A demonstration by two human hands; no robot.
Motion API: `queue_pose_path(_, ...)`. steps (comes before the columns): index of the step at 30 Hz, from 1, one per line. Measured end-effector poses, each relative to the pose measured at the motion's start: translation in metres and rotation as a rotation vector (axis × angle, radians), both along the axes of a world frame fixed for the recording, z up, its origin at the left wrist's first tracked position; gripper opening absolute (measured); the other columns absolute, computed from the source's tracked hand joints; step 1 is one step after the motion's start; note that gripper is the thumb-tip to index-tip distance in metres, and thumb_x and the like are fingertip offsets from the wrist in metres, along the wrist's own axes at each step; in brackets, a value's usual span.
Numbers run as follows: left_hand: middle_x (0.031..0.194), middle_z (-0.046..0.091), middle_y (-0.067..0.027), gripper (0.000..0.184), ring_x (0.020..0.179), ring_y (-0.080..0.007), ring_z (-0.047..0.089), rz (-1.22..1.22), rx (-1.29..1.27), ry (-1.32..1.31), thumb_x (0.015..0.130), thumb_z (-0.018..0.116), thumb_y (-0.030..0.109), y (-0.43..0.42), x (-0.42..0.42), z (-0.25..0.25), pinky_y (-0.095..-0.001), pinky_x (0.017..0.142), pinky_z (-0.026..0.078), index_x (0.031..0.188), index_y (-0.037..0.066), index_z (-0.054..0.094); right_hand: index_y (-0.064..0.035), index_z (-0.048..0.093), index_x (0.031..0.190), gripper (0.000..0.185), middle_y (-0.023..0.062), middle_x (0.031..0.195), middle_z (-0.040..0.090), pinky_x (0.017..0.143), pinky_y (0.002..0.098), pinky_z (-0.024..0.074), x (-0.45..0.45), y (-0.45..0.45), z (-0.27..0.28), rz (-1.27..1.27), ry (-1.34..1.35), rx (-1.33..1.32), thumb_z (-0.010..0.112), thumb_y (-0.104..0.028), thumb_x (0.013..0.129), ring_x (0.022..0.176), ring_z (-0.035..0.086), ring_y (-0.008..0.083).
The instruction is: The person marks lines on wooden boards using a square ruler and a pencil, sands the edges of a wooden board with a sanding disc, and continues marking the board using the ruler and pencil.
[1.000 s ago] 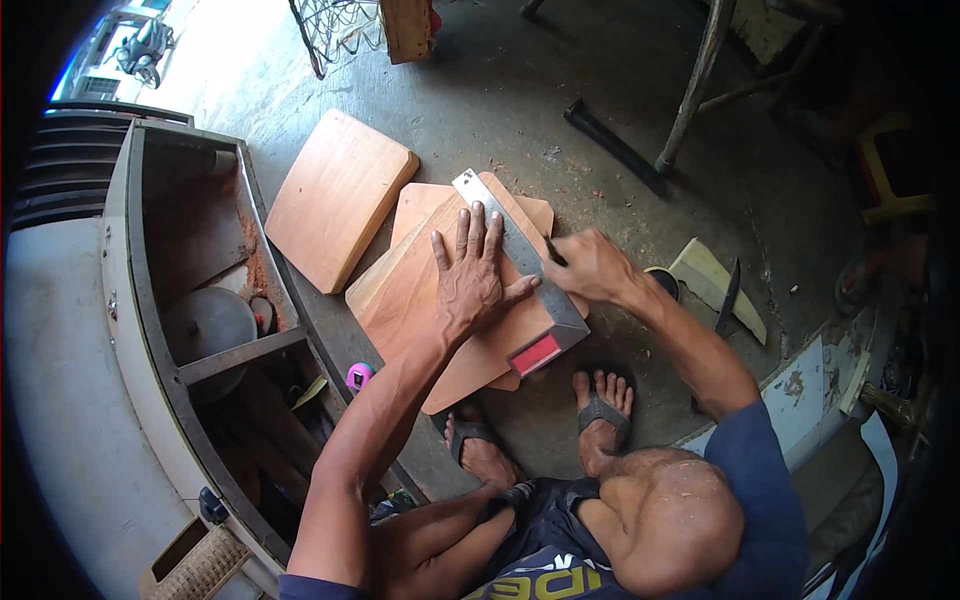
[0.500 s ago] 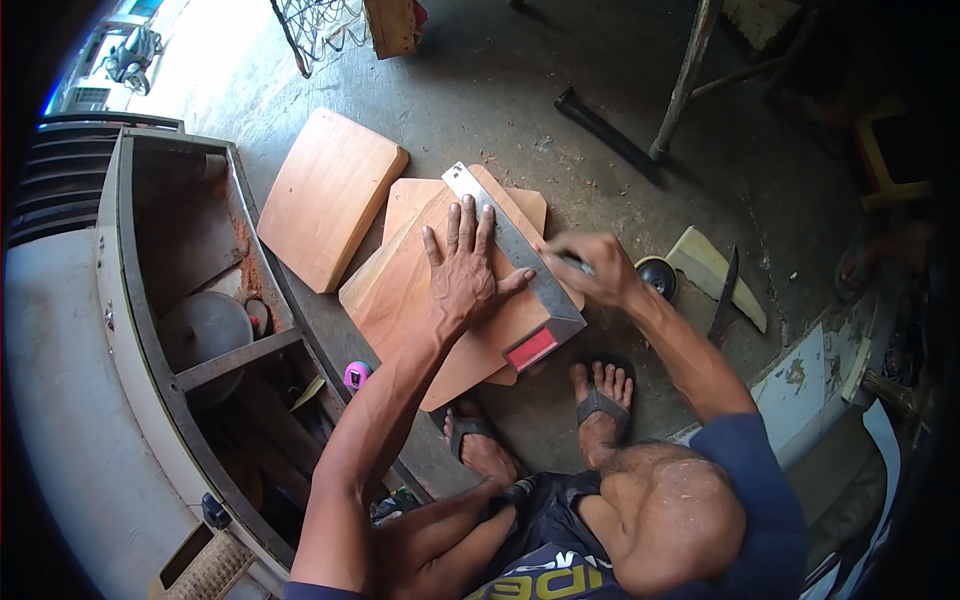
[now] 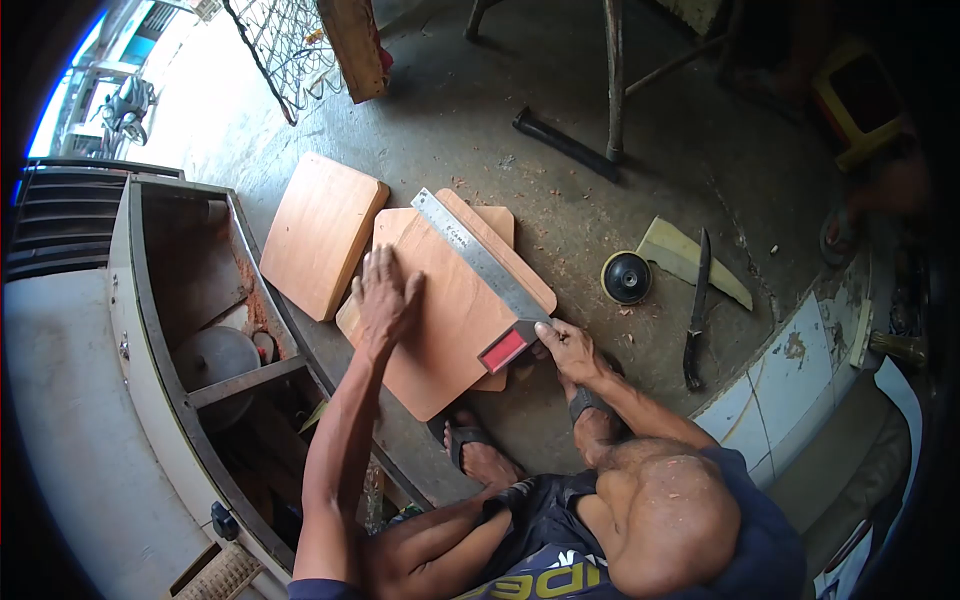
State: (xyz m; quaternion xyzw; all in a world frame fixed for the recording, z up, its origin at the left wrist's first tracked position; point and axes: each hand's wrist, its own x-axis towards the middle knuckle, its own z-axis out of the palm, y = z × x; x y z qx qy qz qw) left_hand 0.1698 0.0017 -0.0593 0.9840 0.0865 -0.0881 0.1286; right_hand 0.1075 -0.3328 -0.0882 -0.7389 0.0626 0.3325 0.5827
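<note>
We pinch the steel square point(image 3: 468, 257) by its corner, mid-frame, in our right hand point(image 3: 567, 352).
Our left hand point(image 3: 386, 308) lies flat, grasping nothing, on the smooth, round-cornered wooden board point(image 3: 437, 335) left of centre. The square should be light and stiff, its thin blade perhaps slick, so the thicker, red-inset stock point(image 3: 503, 349) looks the surer hold; the board seems rigid, best taken by its edges.

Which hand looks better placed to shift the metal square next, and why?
Probably the right hand: it holds the metal square at its corner, while the left hand lies flat on the wooden board, apart from the square.
</note>
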Motion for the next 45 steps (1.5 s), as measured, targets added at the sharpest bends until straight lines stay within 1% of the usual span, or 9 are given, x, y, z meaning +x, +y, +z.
queue_pose_path(9,0.140,0.055,-0.0277,0.081,0.132,-0.0432,0.051,0.160,0.082,0.049,0.099,0.059,0.055,0.045,-0.060,0.008,-0.0521,0.111,0.039,0.152,-0.003,0.040,-0.0044,0.060,0.137,0.048,0.0099,0.115,0.070,0.077,0.0335,0.0630,-0.039,-0.007,0.004,0.084,0.357,0.379,0.051,-0.042,0.108,0.094,0.073,0.0209)
queue_pose_path(15,0.122,0.062,-0.0270,0.071,0.112,-0.0455,0.061,0.322,0.143,0.047,0.094,0.063,0.060,0.018,-0.088,0.021,-0.0544,0.093,0.050,0.127,-0.001,0.052,-0.0040,0.070,0.117,0.042,0.0068,0.105,0.070,0.073,0.0336,0.0634,-0.027,0.014,-0.006,0.023,0.124,0.377,0.053,-0.041,0.107,0.094,0.067,0.0165)
queue_pose_path(19,0.106,0.068,-0.0393,0.086,0.101,-0.0498,0.070,0.499,-0.093,0.344,0.093,0.059,0.071,0.002,-0.111,0.039,-0.0562,0.087,0.053,0.120,-0.010,0.055,-0.0029,0.071,0.113,0.039,0.0048,0.101,0.070,0.072,0.0279,0.0572,0.007,-0.007,0.004,-0.202,-0.070,0.335,0.053,-0.038,0.108,0.092,0.066,0.0135)
queue_pose_path(23,0.101,0.073,-0.0312,0.088,0.093,-0.0403,0.075,0.612,-0.733,0.515,0.095,0.057,0.069,-0.021,-0.148,0.018,-0.0476,0.082,0.056,0.110,-0.016,0.066,-0.0011,0.070,0.113,0.042,0.0038,0.089,0.070,0.061,0.0262,0.0488,0.034,-0.049,0.033,-0.242,-0.164,0.223,0.051,-0.038,0.109,0.074,0.063,0.0111)
queue_pose_path(25,0.088,0.076,-0.0190,0.067,0.085,-0.0323,0.076,0.687,-0.874,0.791,0.103,0.054,0.057,-0.038,-0.151,0.021,-0.0446,0.077,0.056,0.111,-0.008,0.071,-0.0021,0.069,0.115,0.042,0.0025,0.082,0.068,0.055,0.0241,0.0440,0.039,-0.062,0.049,-0.317,-0.166,0.195,0.050,-0.039,0.109,0.069,0.061,0.0088)
queue_pose_path(28,0.079,0.074,-0.0214,0.058,0.078,-0.0330,0.075,0.652,-0.953,0.793,0.104,0.055,0.052,-0.064,-0.157,0.015,-0.0455,0.071,0.056,0.103,-0.002,0.074,-0.0057,0.067,0.113,0.036,0.0022,0.075,0.064,0.050,0.0232,0.0389,0.039,-0.075,0.058,-0.478,-0.085,0.217,0.052,-0.038,0.108,0.057,0.053,0.0081)
queue_pose_path(30,0.084,0.073,-0.0236,0.051,0.074,-0.0374,0.073,-0.147,-0.473,0.467,0.105,0.054,0.047,-0.075,-0.152,0.016,-0.0435,0.067,0.058,0.100,-0.001,0.072,-0.0075,0.064,0.109,0.033,0.0026,0.073,0.063,0.049,0.0240,0.0393,0.034,-0.079,0.061,-0.512,-0.036,0.243,0.053,-0.039,0.107,0.055,0.052,0.0097)
queue_pose_path(40,0.086,0.064,-0.0153,0.024,0.082,-0.0375,0.067,-0.559,-0.426,0.048,0.093,0.066,0.029,-0.108,-0.124,0.013,-0.0464,0.068,0.054,0.094,0.005,0.062,-0.0065,0.066,0.115,0.031,0.0019,0.074,0.063,0.049,0.0201,0.0361,-0.035,-0.063,0.032,-0.234,0.286,0.396,0.056,-0.034,0.108,0.058,0.051,0.0068)
queue_pose_path(45,0.082,0.063,-0.0141,0.019,0.077,-0.0364,0.065,-0.686,-0.612,0.302,0.089,0.065,0.024,-0.079,-0.104,0.039,-0.0464,0.070,0.053,0.089,0.005,0.065,-0.0089,0.066,0.110,0.030,-0.0026,0.072,0.059,0.049,0.0202,0.0336,-0.022,-0.056,0.035,-0.096,0.291,0.381,0.059,-0.037,0.106,0.055,0.045,0.0042)
